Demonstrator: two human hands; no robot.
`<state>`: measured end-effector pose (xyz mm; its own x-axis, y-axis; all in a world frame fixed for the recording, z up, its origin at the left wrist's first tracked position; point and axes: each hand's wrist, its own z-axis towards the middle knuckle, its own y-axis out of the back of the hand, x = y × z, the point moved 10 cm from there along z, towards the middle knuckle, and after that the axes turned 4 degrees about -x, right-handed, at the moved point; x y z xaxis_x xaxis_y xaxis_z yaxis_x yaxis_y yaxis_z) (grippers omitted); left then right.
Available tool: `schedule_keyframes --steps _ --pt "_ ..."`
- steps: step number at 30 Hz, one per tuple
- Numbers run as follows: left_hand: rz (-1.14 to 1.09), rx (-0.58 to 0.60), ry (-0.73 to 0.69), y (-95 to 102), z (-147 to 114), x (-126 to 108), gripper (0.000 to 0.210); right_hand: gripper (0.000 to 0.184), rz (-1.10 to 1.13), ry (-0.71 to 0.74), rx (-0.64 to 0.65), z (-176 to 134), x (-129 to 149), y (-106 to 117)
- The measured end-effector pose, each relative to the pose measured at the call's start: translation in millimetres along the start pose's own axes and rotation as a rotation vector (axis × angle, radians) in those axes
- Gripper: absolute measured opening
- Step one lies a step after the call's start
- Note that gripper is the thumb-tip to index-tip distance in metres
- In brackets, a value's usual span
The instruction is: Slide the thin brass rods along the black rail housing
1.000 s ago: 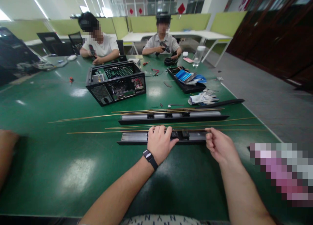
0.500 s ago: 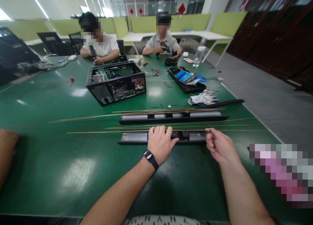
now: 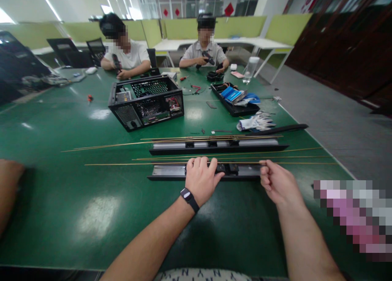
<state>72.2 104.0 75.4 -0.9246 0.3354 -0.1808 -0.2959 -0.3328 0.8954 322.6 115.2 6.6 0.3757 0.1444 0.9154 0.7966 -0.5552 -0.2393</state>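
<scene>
Brass-coloured, the thin rod runs across the frame's centre along the far side of the near rail. It looks light, springy and easily bent, best pinched close to the rail. The left hand cups the rail, its grip hidden; the right hand seems to pinch the rod.

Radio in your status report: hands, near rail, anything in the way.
Left hand on near rail, hiding part of it. Right hand pinching gold rod by that rail's right end. Far rail close beyond, more rods lying between.
</scene>
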Motion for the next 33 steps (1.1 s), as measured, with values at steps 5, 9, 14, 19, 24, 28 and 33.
schedule_keyframes --steps 5,9,14,19,24,28,33 --pt "-0.008 -0.031 -0.005 1.6 -1.9 0.3 0.052 0.009 -0.001 0.003 0.004 0.2 -0.3 -0.5" --pt "-0.005 -0.058 0.023 6.4 -8.5 0.4 0.057 0.009 0.002 0.007 0.010 1.0 -0.6 -0.4" --pt "-0.006 -0.027 0.033 6.1 -22.9 -10.2 0.064 0.009 0.006 0.008 0.009 0.4 -0.3 -0.4" --pt "-0.003 -0.024 0.015 2.8 -35.0 -19.4 0.072 0.012 0.007 0.006 0.006 -0.7 0.2 -1.1" --pt "-0.053 -0.046 0.057 7.5 -41.5 -16.0 0.069 0.012 0.005 0.004 0.010 -1.2 0.5 -1.6" --pt "-0.052 -0.039 0.099 9.9 -44.5 -13.8 0.064 0.011 0.004 0.004 0.014 -1.6 0.5 -1.7" --pt "-0.041 -0.039 0.125 10.3 -46.4 -12.5 0.063 0.013 0.010 0.005 0.013 -1.0 0.3 -1.3"
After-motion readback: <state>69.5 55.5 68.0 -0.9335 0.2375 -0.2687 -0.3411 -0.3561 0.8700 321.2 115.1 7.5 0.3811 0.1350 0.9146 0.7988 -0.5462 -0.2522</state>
